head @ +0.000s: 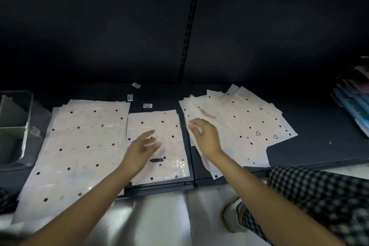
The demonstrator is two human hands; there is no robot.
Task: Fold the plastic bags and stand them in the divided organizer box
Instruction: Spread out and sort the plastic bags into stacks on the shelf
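Note:
Pale plastic bags with punched holes lie on a low dark shelf. A large stack of bags (79, 146) is spread at the left. A smaller flat bag (165, 126) lies in the middle, and my left hand (143, 146) hovers open over it, blurred. My right hand (203, 136) rests with spread fingers on the near edge of a fanned pile of bags (249, 120) at the right. The divided organizer box (24, 132), grey and translucent, stands at the far left edge with a white divider inside.
Three small label stickers (147, 105) lie on the dark shelf (319, 146) behind the bags. Blue packaged goods (351, 106) sit at the far right. My checked trouser leg and white shoe (231, 217) are on the shiny floor below the shelf edge.

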